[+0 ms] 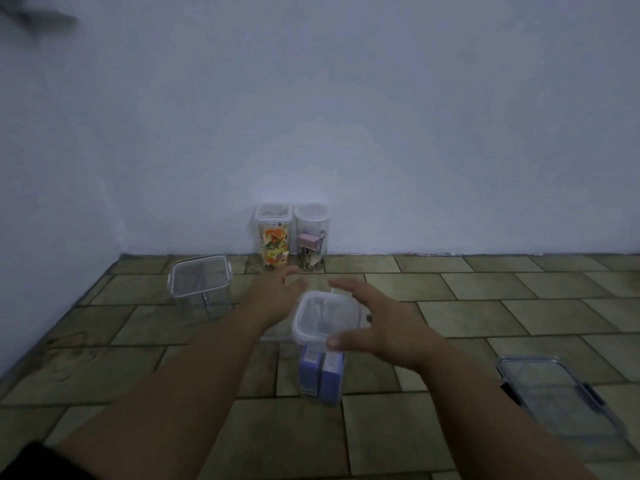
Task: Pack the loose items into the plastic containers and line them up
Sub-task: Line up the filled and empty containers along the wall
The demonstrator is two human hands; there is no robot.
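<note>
A tall clear container (322, 375) with a white-rimmed lid (323, 318) stands on the tiled floor in the middle, holding two blue boxes. My right hand (381, 323) wraps the lid from the right, thumb on its near edge and fingers behind its far edge. My left hand (277, 292) hovers just left of and behind the lid, fingers spread, holding nothing. Two filled, lidded containers stand side by side against the wall: one with colourful pieces (273, 240), one with a pink item and metal clips (311, 240).
A wide clear lidded container (201, 282) sits at the left near the wall corner. A flat clear container with dark clips (561, 400) lies on the floor at the right. The white wall (346, 133) bounds the far side.
</note>
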